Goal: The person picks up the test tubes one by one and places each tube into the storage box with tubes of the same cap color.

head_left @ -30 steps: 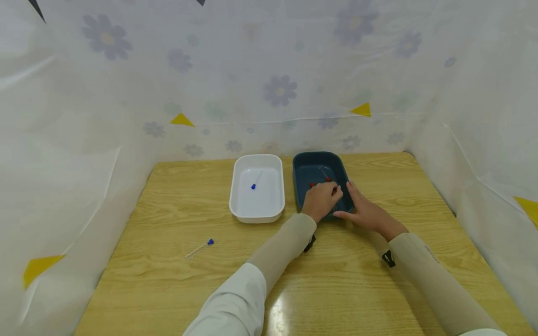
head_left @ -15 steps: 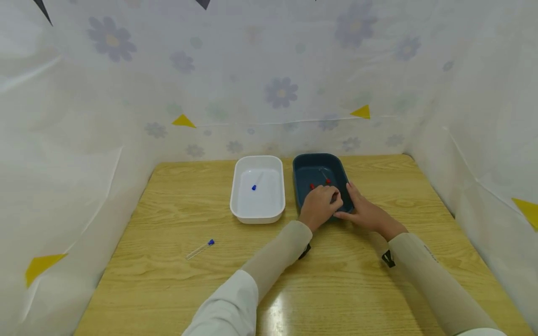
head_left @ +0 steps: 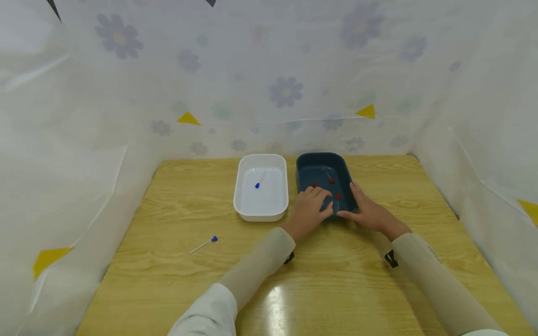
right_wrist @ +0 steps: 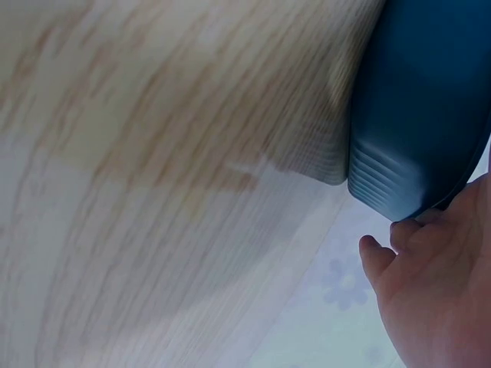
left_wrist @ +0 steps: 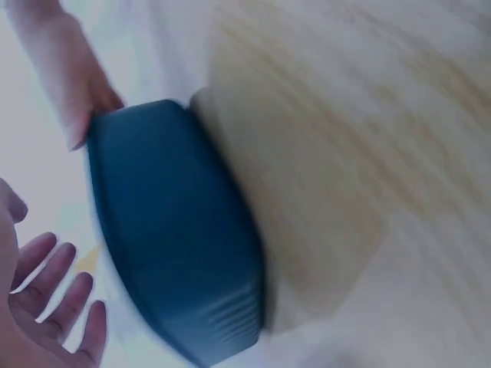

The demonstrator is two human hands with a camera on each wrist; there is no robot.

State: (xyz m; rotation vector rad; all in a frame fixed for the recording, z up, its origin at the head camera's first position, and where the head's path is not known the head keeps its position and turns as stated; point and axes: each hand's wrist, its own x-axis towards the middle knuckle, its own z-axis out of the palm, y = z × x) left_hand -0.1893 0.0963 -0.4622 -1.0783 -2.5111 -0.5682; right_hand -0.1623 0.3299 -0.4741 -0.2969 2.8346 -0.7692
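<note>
My left hand (head_left: pixel 308 210) hovers over the near left part of a dark blue tray (head_left: pixel 321 159), its fingers spread from the thumb with nothing between them. At the tray's near right corner my right hand (head_left: pixel 371 215) holds the rim, thumb on the near side and fingers along the right side. A test tube with a red cap (head_left: pixel 338 197) lies in the tray between the hands. Farther back are another red-capped tube (head_left: pixel 331 180) and a red cap (head_left: pixel 315 185), partly hidden by the left hand. The left wrist view shows the tray's outer wall (left_wrist: pixel 176 215) beside the left fingers (left_wrist: pixel 57 272).
Left of the dark tray stands a white tray (head_left: pixel 260 217), with a blue-capped test tube (head_left: pixel 258 185) inside. A second blue-capped tube (head_left: pixel 203 246) lies on the wooden table (head_left: pixel 168 284), nearer and to the left. Flowered sheeting (head_left: pixel 235 70) walls the table's back and sides.
My left hand has let go of the red-capped test tube, opened its fingers and drawn back to the left, leaving the tube in the dark tray. My right hand stays at the rim.
</note>
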